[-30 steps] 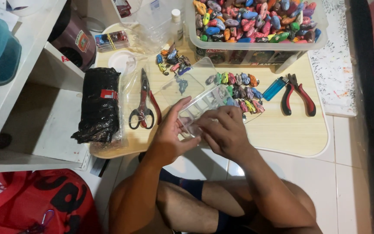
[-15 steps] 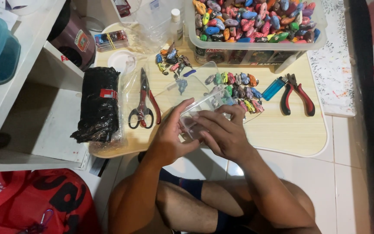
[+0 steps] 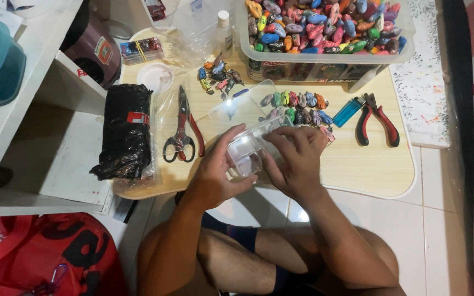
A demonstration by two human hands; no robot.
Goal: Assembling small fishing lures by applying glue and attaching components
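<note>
We hold clear plastic box (image 3: 250, 151) near table's (image 3: 368, 170) front edge: left hand (image 3: 218, 167), right hand (image 3: 297, 159) both wrapped round it, fingers curled. Little colourful toys (image 3: 297, 107) lie behind.

A small clear plastic box (image 3: 248, 153) sits low over the near edge of the wooden table. It is see-through, with square sides, and tilts a little. The left hand (image 3: 215, 170) grips its left side. The right hand (image 3: 297, 161) covers its right side.
</note>
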